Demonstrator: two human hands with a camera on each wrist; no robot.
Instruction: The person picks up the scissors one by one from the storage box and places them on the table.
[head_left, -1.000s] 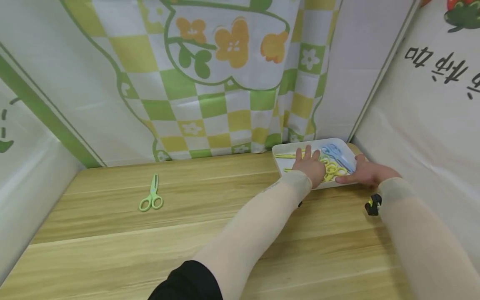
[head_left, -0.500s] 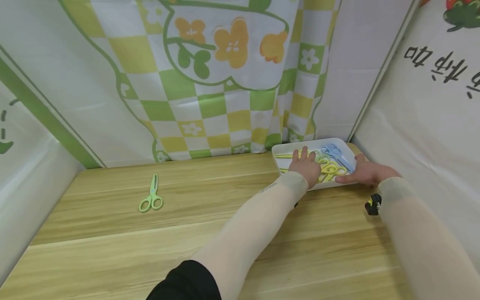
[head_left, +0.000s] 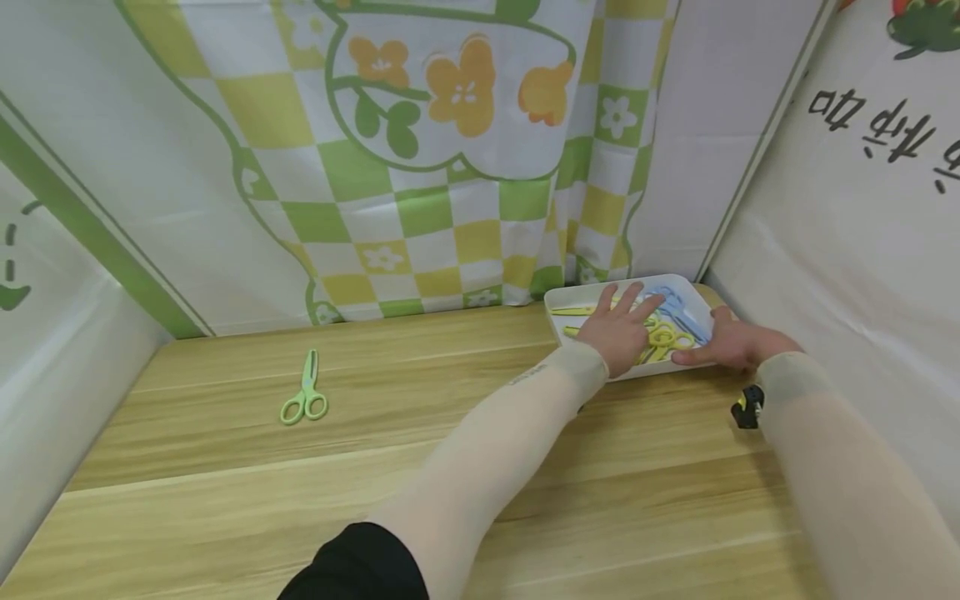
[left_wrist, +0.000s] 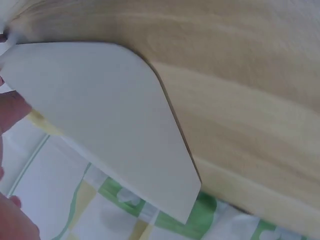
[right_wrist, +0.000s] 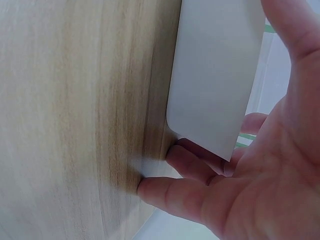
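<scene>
A white tray (head_left: 573,296) stands at the back right of the table, holding yellow scissors (head_left: 663,337) and blue scissors (head_left: 678,310). Over the tray's middle my left hand (head_left: 615,337) spreads its fingers, palm down, hiding part of the contents. Whether it touches the scissors cannot be told. My right hand (head_left: 738,344) holds the tray's right front corner, thumb over the rim; in the right wrist view its fingers (right_wrist: 192,162) lie outside the tray wall (right_wrist: 215,75). Green scissors (head_left: 306,392) lie alone on the left of the table.
The wooden table (head_left: 225,492) runs back to a checkered curtain (head_left: 420,217). A white side wall (head_left: 847,275) rises close to my right hand. Another white wall (head_left: 67,383) bounds the left side.
My left hand's wrist has shifted slightly left, while its fingers have spread and reach further over the blue scissors. The right hand stays at the tray's corner.
</scene>
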